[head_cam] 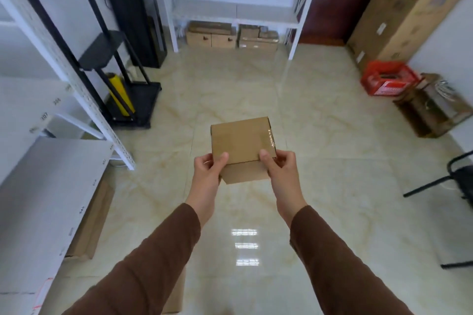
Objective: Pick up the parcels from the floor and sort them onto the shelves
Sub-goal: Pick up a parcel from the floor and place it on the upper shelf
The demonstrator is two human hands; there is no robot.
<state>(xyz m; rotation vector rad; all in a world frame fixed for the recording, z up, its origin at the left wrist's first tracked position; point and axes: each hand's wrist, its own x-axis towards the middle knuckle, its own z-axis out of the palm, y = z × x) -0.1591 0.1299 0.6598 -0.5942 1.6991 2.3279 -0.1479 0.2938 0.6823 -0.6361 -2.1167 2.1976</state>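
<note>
A small brown cardboard parcel (240, 139) is held in the air above the tiled floor, in the middle of the head view. My left hand (207, 174) grips its near left corner, thumb on top. My right hand (280, 172) grips its near right corner the same way. Both arms wear brown sleeves. A white shelf unit (238, 16) stands against the far wall, its middle shelf bare. Another white shelf unit (48, 181) runs along my left side.
Cardboard boxes (231, 36) sit under the far shelf. A black cart (133, 100) with a yellow roll stands at left. A red crate (389, 80) and a brown box (432, 106) lie at right, tall cartons behind them. A black chair leg (435, 183) juts in at right. Flat cardboard (89, 222) leans under the left shelf.
</note>
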